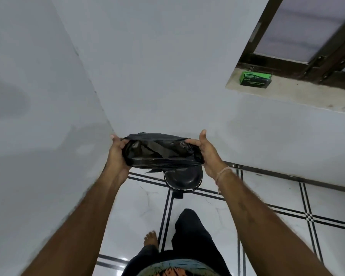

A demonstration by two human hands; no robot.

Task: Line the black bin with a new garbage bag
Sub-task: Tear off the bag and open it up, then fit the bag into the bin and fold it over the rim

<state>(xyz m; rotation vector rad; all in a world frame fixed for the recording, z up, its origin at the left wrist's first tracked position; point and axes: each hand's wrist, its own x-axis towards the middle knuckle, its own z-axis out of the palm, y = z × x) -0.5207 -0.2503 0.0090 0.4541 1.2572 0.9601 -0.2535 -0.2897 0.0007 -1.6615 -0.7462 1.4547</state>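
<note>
A black garbage bag (161, 151) is stretched open between my two hands in the middle of the head view. My left hand (116, 154) grips its left edge and my right hand (207, 154) grips its right edge. Directly below the bag stands the black bin (182, 181) on the tiled floor, in the corner of two white walls. Only the near part of the bin shows; the bag covers the rest. A small pedal sticks out at its front.
A green box (255, 79) lies on the window sill (307, 96) at the upper right. White walls close in on the left and ahead. My foot (150, 239) and dark trouser leg (191, 232) stand on the white tiled floor behind the bin.
</note>
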